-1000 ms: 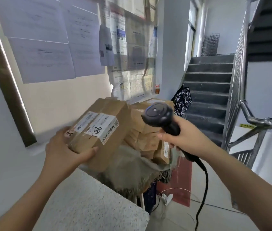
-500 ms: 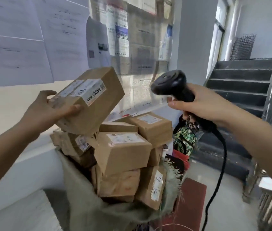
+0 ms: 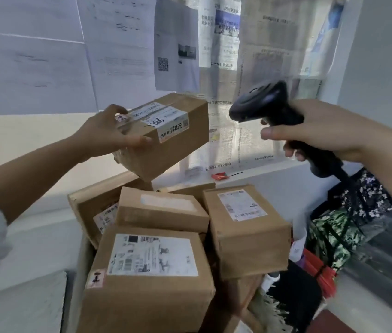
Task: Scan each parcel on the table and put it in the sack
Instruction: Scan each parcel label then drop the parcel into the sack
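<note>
On the left, my left hand (image 3: pixel 108 135) held a brown parcel (image 3: pixel 178 145) up in the air. The thumb lay along its near side and the fingers (image 3: pixel 115 109) curled over the far top edge, so they were clamped on the box. The parcel was tilted with its white label (image 3: pixel 166 121) facing up (handwritten digits and a printed "8元" were readable on it). Its lower corner hung close over the pile; I could not tell whether it touched.

Below it, the stacked parcels (image 3: pixel 149 280) were heaped in the mouth of the sack (image 3: pixel 269 306), whose frayed edge showed at lower right.

Right of the held parcel and apart from it, the black scanner (image 3: pixel 262 104) had its head turned toward the label. My right hand (image 3: pixel 317 128) gripped the scanner's handle, fingers wrapped round it and the forefinger forward.

Papers (image 3: pixel 34 56) covered the wall behind, and patterned bags (image 3: pixel 348 227) sat at far right.
</note>
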A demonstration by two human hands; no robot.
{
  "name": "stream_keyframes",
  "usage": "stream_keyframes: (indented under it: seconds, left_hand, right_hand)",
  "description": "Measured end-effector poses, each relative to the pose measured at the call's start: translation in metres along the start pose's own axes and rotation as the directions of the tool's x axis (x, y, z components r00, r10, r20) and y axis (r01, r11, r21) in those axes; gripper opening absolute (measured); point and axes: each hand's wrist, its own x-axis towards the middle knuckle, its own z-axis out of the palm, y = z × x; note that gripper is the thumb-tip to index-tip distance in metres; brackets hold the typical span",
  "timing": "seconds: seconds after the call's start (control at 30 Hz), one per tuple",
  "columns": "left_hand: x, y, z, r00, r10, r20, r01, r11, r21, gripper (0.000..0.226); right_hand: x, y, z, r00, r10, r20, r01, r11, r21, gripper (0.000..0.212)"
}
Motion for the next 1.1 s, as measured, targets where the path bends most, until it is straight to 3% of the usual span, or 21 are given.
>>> stream_keyframes:
  seconds: [0.1,0.23,0.4,0.5,0.6,0.87,0.97,1.1]
  left_hand:
    - [0.028,0.000,0.022,0.998,-0.055,0.014,0.054,0.996,0.068,0.123]
    - [0.064,-0.002,0.043,0.992,-0.113,0.055,0.100,0.976,0.191,0.109]
    - [0.097,-0.018,0.065,0.953,-0.282,0.115,0.260,0.950,0.175,0.105]
    - [0.117,-0.031,0.084,0.934,-0.341,0.108,0.329,0.937,0.115,0.094]
    - [0.145,-0.039,0.106,0.936,-0.348,0.052,0.330,0.920,0.212,0.083]
    - [0.179,-0.077,0.166,0.915,-0.394,0.086,0.333,0.859,0.389,0.102]
    - [0.184,-0.088,0.179,0.905,-0.418,0.081,0.346,0.833,0.432,0.121]
    - [0.190,-0.105,0.193,0.890,-0.444,0.105,0.353,0.817,0.457,0.104]
  right_hand:
    - [0.036,0.021,-0.002,0.998,-0.021,0.052,0.021,1.000,-0.003,0.028]
    - [0.080,0.044,-0.004,0.988,-0.021,0.156,0.014,0.999,0.044,0.051]
    - [0.130,0.075,0.001,0.966,-0.040,0.254,0.020,0.996,0.082,0.038]
    - [0.152,0.088,0.003,0.940,-0.066,0.335,0.031,0.994,0.109,0.043]
    - [0.172,0.103,0.008,0.913,-0.092,0.397,0.029,0.987,0.161,0.046]
    - [0.218,0.154,0.036,0.861,-0.074,0.503,-0.020,0.984,0.179,0.032]
    - [0.228,0.167,0.047,0.844,-0.065,0.533,-0.050,0.979,0.197,0.023]
    - [0.236,0.179,0.061,0.822,-0.062,0.566,-0.070,0.975,0.209,0.025]
